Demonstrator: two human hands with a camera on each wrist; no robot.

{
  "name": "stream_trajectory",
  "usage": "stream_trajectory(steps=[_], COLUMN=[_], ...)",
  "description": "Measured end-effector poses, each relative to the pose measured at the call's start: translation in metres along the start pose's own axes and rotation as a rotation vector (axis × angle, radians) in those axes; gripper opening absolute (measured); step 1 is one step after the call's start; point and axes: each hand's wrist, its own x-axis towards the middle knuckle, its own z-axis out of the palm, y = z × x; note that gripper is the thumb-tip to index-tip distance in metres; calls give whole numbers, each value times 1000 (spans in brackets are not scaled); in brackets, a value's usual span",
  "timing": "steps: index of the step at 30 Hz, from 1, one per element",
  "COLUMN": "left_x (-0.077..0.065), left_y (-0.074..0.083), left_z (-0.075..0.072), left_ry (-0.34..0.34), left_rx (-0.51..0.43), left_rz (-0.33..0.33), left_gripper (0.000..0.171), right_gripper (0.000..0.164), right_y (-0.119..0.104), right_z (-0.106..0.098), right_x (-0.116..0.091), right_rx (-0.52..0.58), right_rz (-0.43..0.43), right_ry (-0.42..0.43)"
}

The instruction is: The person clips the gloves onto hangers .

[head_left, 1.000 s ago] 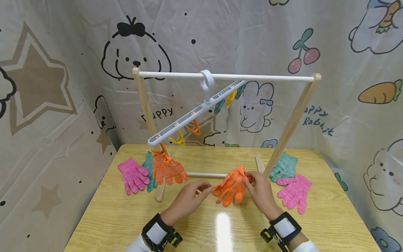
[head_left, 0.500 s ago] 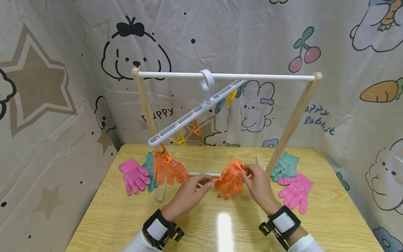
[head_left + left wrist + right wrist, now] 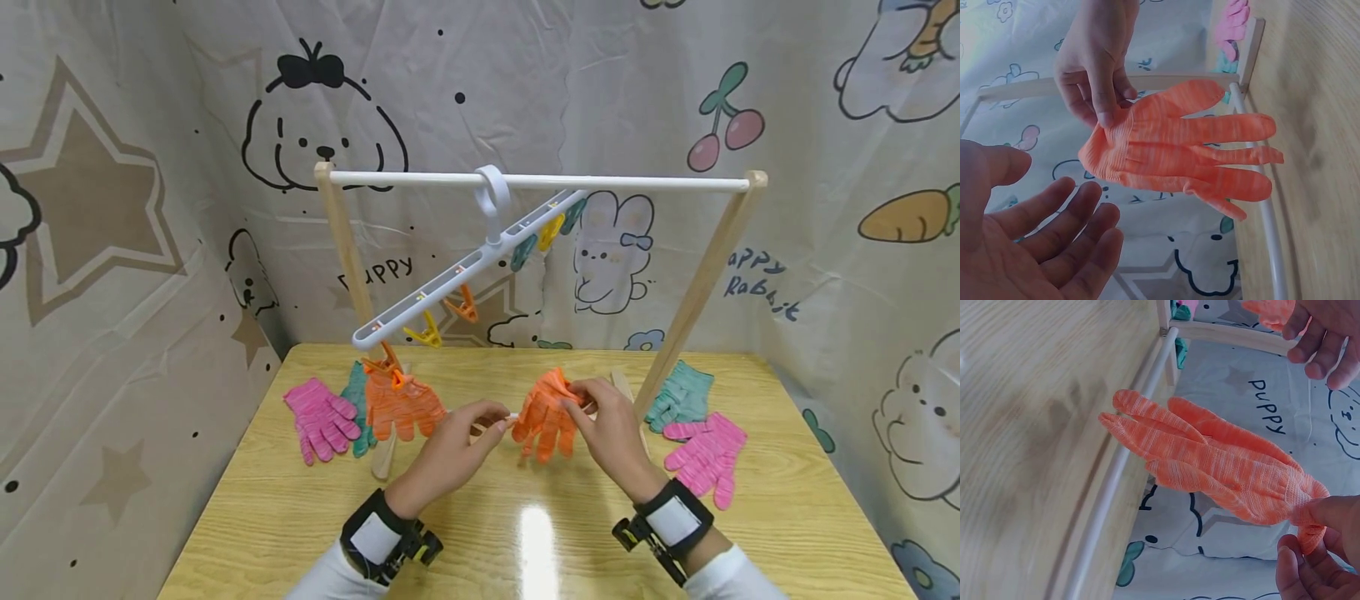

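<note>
My right hand (image 3: 611,429) pinches an orange knit glove (image 3: 547,417) by its cuff; the glove's fingers hang down over the table. In the right wrist view thumb and fingers close on the glove's ribbed cuff (image 3: 1300,503). My left hand (image 3: 1054,237) is apart from this glove, its fingers loosely bent and nothing in them. A second orange glove (image 3: 401,407) hangs from an orange clip (image 3: 396,375) at the near left end of the pale hanger (image 3: 465,271), just beyond my left hand.
The hanger hooks over the white rod (image 3: 637,183) of a wooden stand (image 3: 693,300). Yellow (image 3: 427,335), orange and teal clips hang along it. Pink (image 3: 321,417) and teal gloves lie at the table's left; another pink glove (image 3: 708,458) and teal glove (image 3: 681,396) lie at the right.
My right hand has lifted the orange glove slightly up and to the left. My left hand has also risen a little and no longer touches the glove.
</note>
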Motion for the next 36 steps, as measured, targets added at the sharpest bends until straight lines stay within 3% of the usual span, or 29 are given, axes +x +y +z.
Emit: stream_trajectory(steps=[10,36], left_x=[2,5], left_y=[3,4], left_z=[-8,-40], left_ry=[89,186], left_rx=[-26,-40], left_rz=[-32,-53], left_gripper=[26,27], right_gripper=[17,18], right_y=[-13,-44], right_z=[-1,-2], right_x=[8,22], right_rx=[23,15], right_rz=[-63,-106], right_ry=[12,1])
